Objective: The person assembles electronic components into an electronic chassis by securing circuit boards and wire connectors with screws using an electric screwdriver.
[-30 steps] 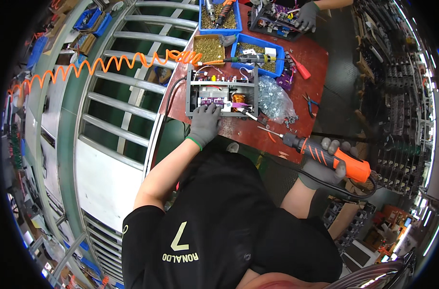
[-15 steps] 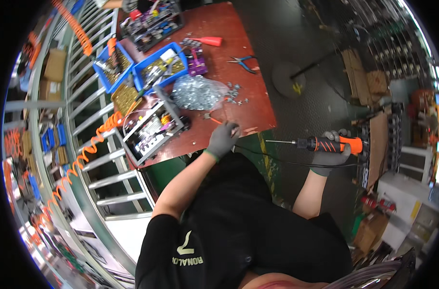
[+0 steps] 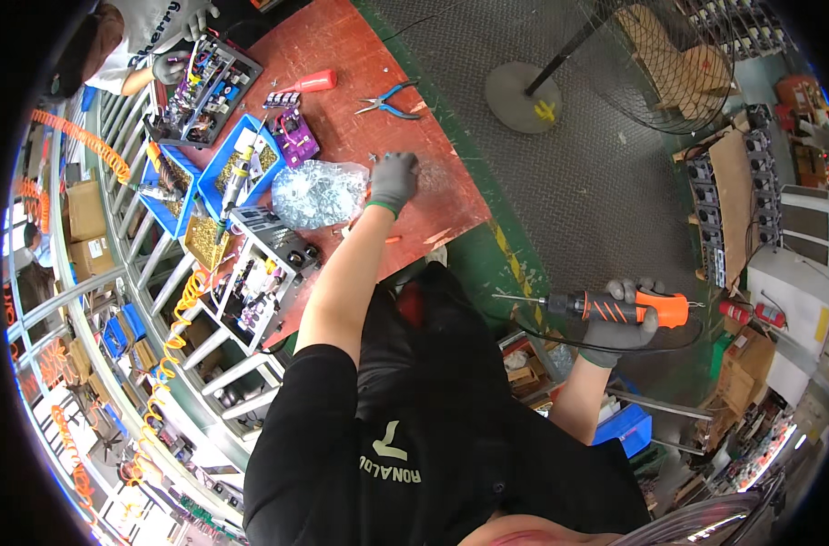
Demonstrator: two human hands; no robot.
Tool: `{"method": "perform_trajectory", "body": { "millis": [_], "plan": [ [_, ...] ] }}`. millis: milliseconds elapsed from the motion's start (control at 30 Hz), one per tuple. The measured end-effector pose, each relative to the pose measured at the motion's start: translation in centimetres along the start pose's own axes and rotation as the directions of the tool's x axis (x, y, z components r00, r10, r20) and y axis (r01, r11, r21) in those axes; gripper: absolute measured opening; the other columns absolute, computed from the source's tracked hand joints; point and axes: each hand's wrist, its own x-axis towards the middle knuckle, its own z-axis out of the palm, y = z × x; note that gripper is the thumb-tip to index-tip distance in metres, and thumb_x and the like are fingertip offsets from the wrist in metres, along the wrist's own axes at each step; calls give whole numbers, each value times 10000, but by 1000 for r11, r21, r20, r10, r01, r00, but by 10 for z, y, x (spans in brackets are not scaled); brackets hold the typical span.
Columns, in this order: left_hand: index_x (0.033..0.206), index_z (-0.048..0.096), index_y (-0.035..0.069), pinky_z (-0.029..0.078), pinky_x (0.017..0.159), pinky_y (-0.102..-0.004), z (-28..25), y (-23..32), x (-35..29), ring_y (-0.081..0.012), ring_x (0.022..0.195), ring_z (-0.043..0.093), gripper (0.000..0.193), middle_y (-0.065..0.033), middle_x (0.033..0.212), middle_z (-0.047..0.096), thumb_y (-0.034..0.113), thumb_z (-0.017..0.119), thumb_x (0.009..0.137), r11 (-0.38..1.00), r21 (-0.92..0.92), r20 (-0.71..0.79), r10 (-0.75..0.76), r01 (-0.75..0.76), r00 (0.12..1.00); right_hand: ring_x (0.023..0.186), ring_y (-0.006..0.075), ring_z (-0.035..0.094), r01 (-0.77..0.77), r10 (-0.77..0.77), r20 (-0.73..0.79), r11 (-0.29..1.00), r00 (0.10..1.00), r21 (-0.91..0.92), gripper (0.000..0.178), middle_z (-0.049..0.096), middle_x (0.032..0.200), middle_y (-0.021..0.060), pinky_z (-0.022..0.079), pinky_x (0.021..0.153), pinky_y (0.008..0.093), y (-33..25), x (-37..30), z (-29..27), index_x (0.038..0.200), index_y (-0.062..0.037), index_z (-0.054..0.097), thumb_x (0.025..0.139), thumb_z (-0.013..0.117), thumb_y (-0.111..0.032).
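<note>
My left hand (image 3: 394, 185), in a grey glove, reaches down to the red tabletop with its fingers bunched together. It covers the spot beside a clear plastic bag of small metal parts (image 3: 316, 195); whatever its fingertips pinch is hidden. A small loose metal piece (image 3: 373, 156) lies by the fingertips. Off the table to the right, my gloved right hand (image 3: 622, 335) grips an orange and black electric screwdriver (image 3: 606, 308), its bit pointing left. On the table's near left stands an open metal-framed electronic unit (image 3: 264, 287) with wires and components inside.
Blue bins (image 3: 251, 168) of brass-coloured screws hold tools. Pliers (image 3: 387, 102), a red-handled tool (image 3: 314, 82) and a purple part (image 3: 296, 136) lie farther back. A co-worker's gloved hand (image 3: 171, 67) works on another unit (image 3: 210, 96). A fan base (image 3: 524, 97) stands on the floor.
My left hand has moved from the table's near edge to the loose metal pieces beside the bag. The right hand still holds the screwdriver. The view has shifted, showing more of the co-worker.
</note>
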Motion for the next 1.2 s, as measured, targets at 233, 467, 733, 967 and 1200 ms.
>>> {"method": "perform_trajectory", "body": {
  "millis": [233,467,733,967,1200],
  "plan": [
    [951,711,120,502,853,-459,-37,1,2,-359,965,638,181,-163,1025,677,196,578,855,959,-281,-24,-44,35,999,850,196,568,-35,35,52,999,998,4,463,568,1107,65,464,773,364,23,11,16,1200,-112,502,796,728,-135],
    [1020,722,121,292,1118,-586,-34,-3,3,-341,1174,571,257,-156,1186,639,149,494,903,971,201,465,19,-127,885,839,198,559,-141,141,125,990,982,-9,447,563,1094,63,465,755,361,35,8,39,1185,-110,510,796,729,-135],
    [993,712,132,479,901,-488,-42,17,-5,-289,987,653,232,-122,1050,687,211,516,899,977,197,260,27,-80,965,811,198,539,-166,191,172,975,966,-151,423,541,1024,72,461,741,348,34,8,57,1107,-68,512,763,751,-124],
    [1014,629,133,475,713,-404,-123,80,-170,-281,904,584,183,-95,940,585,229,607,859,931,-250,-247,204,-266,947,768,176,562,-322,337,280,942,899,-100,448,557,993,39,468,694,340,60,11,102,1123,-93,492,762,757,-87],
    [1039,615,81,507,744,-437,-92,-22,-395,-334,824,631,197,-118,880,634,233,615,913,599,-800,82,174,-40,981,674,153,588,-504,448,506,863,737,-31,377,502,862,13,506,619,339,147,-37,144,1011,-120,444,770,708,0]
  ]
}}
